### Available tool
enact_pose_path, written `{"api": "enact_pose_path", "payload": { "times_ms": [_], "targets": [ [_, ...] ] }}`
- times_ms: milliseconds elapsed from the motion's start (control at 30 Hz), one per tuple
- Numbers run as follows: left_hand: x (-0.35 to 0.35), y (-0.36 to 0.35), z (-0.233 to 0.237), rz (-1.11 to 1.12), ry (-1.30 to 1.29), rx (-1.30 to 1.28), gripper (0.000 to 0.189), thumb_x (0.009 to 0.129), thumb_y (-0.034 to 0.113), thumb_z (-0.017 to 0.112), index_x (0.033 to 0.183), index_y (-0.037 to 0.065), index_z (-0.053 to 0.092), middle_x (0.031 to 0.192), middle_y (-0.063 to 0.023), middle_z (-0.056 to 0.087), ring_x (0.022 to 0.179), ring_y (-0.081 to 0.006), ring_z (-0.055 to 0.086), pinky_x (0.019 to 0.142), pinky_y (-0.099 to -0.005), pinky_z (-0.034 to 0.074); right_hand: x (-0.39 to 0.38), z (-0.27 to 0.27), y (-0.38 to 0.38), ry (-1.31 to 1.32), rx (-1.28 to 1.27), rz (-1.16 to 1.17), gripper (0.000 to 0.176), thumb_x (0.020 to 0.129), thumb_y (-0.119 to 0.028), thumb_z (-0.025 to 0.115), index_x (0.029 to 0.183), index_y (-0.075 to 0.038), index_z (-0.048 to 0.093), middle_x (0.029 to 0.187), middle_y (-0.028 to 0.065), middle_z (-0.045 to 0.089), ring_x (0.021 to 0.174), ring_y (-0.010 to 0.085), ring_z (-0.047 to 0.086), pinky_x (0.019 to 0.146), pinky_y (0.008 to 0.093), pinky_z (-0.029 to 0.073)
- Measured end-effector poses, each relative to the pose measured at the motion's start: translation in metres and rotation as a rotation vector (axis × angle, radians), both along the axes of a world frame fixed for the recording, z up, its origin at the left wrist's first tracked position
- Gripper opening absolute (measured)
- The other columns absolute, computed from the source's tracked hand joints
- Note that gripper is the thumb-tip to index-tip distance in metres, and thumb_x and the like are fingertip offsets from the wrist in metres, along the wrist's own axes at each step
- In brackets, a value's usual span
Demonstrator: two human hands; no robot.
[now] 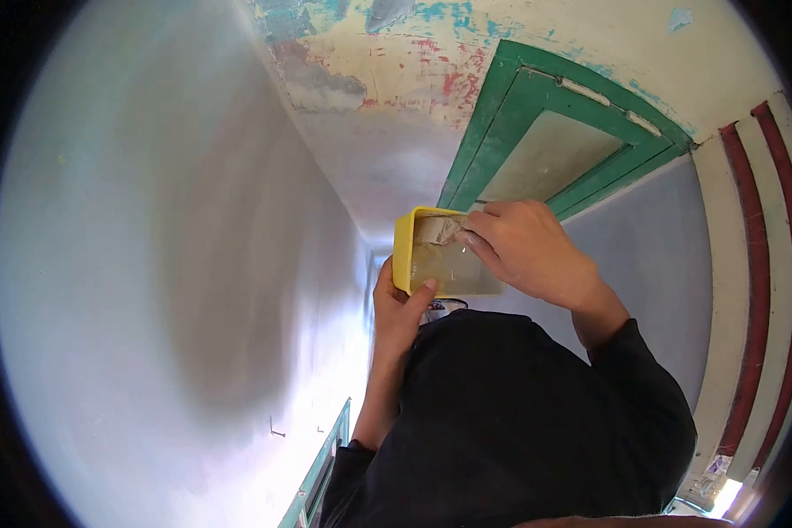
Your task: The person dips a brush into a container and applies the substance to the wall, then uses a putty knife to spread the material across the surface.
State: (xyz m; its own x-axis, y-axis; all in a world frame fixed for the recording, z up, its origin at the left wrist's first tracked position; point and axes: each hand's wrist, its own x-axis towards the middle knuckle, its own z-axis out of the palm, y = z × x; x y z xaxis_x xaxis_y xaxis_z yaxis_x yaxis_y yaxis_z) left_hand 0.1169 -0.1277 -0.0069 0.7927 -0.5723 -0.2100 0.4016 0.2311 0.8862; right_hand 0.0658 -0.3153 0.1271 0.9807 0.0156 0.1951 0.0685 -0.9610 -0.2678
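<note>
A yellow rectangular tub point(402, 255) sits in my left hand point(398, 308), the thumb hooked over its near rim and the other fingers along its outer side. Pale material coats the inside of the tub. My right hand point(532, 251) is closed over the tub's far right corner, gripping a flat paintbrush point(437, 231) smeared with whitish paint. The brush's wide end lies inside the tub against the far wall, while its handle is hidden by my fingers.
A smooth pale wall point(229, 220) rises close on the left. Ahead, the upper wall point(387, 79) shows peeling cream, blue and red paint. A green-framed door point(493, 114) stands beyond my right hand. Dark red bars point(748, 264) run along the right, and a nail point(277, 432) sticks out at lower left.
</note>
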Motion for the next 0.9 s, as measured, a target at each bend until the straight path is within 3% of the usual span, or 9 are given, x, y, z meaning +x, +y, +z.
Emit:
{"api": "enact_pose_path", "payload": {
  "times_ms": [267, 500, 667, 900],
  "targets": [
    [0.006, -0.001, -0.005, 0.014, 0.006, 0.019, 0.047, 0.088, 0.004, 0.069, 0.131, -0.003, 0.051, 0.117, -0.0109, 0.063, 0.108, -0.0181, 0.061, 0.096, -0.033, 0.049, -0.017, -0.011, -0.023, 0.177, -0.167, -0.065, 0.015, 0.088, -0.016, 0.069, 0.081, -0.002, 0.068, 0.074, 0.016, 0.066, 0.069, 0.038, 0.064, 0.064, 0.0488, 0.05],
    [0.012, -0.001, -0.005, 0.029, -0.049, -0.007, 0.047, 0.087, 0.002, 0.069, 0.13, -0.003, 0.051, 0.117, -0.0109, 0.063, 0.108, -0.0188, 0.062, 0.097, -0.0337, 0.049, -0.033, 0.01, -0.022, 0.118, -0.023, -0.128, 0.016, 0.087, -0.016, 0.069, 0.08, -0.002, 0.069, 0.072, 0.0159, 0.065, 0.069, 0.0385, 0.063, 0.063, 0.0483, 0.049],
    [0.012, -0.001, -0.001, 0.006, -0.075, -0.01, 0.046, 0.087, 0.0, 0.069, 0.129, -0.003, 0.051, 0.116, -0.0103, 0.063, 0.108, -0.0185, 0.062, 0.096, -0.0335, 0.05, -0.029, -0.005, -0.019, 0.164, -0.189, -0.166, 0.013, 0.086, -0.015, 0.069, 0.081, -0.003, 0.069, 0.07, 0.0154, 0.064, 0.069, 0.0373, 0.063, 0.063, 0.0484, 0.049],
    [0.01, 0.002, 0.004, 0.006, -0.115, -0.023, 0.047, 0.087, 0.001, 0.07, 0.13, -0.002, 0.051, 0.115, -0.01, 0.063, 0.108, -0.0184, 0.062, 0.094, -0.0334, 0.051, -0.033, 0.003, -0.017, 0.187, -0.155, -0.165, 0.012, 0.084, -0.014, 0.071, 0.083, -0.002, 0.069, 0.072, 0.0158, 0.064, 0.072, 0.0382, 0.064, 0.065, 0.0489, 0.049]
  ]
}}
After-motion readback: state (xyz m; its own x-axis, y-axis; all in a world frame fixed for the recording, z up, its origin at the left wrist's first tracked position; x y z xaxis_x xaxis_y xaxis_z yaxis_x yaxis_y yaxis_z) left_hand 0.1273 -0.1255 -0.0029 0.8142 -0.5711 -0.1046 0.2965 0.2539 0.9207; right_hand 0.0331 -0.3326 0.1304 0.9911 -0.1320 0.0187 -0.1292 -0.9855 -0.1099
